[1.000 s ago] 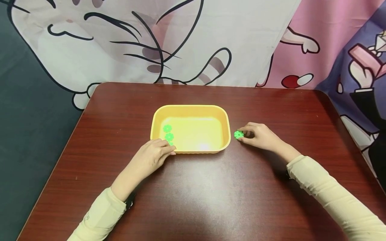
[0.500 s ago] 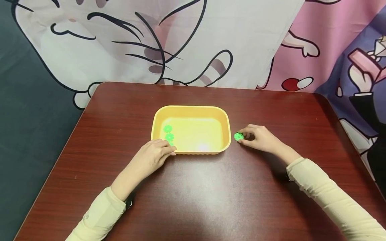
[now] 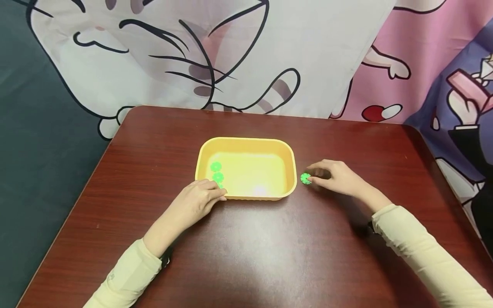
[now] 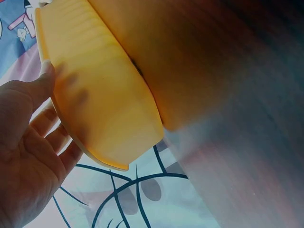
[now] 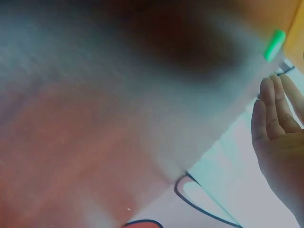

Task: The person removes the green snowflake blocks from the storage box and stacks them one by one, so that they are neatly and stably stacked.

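A yellow plastic tray (image 3: 254,198) sits on the table. My left hand (image 3: 194,200) grips its near left rim; in the left wrist view the thumb (image 4: 46,73) lies on the outer wall and the fingers show as shadows through the plastic. Inside the tray, along its left side, lie green flower-shaped discs (image 3: 218,177), one partly hidden by my left fingers. Another green flower-shaped disc (image 3: 305,179) lies on the table just right of the tray. My right hand (image 3: 339,177) is beside it, thumb and fingers apart; the right wrist view shows the fingers away from the disc.
The brown wooden table (image 3: 246,256) reaches back to a white cloth (image 3: 327,51) printed with a cartoon cat. A pink and blue printed cloth (image 3: 420,90) hangs at the right.
My right thumb and fingers have loosened from the green disc, which now lies flat on the table. The left hand keeps its grip on the tray. The head view has shifted slightly.
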{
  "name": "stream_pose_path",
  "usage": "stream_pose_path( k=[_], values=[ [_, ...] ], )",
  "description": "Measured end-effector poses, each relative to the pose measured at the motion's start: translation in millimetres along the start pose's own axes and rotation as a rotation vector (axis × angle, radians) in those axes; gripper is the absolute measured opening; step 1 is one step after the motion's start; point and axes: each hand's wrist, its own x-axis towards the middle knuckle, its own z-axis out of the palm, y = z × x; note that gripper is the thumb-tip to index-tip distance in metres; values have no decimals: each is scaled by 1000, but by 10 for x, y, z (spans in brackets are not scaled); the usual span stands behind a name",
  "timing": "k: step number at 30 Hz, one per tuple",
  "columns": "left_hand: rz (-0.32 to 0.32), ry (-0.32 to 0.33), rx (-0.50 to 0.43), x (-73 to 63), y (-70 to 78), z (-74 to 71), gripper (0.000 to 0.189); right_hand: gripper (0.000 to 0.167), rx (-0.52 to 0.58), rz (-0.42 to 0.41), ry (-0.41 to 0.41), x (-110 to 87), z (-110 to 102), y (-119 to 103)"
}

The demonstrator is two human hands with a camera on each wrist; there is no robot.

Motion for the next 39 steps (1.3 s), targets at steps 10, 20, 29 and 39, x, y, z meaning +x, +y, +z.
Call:
stream_pose_path(
  k=[10,20,29,39],
  values=[
    [9,7,19,-1,-1,0,11,41,11,-9,107,334,-291,-227],
    [2,-5,10,-12,1,16,12,45,-9,-229,-132,973,-286,-843],
    [2,-10,-4,-5,-10,-2,13,47,-14,-411,-297,1521,50,-1375],
    [-9,-29,20,-24,-1,-39,11,45,9,-426,-440,1924,481,-1516]
  ],
)
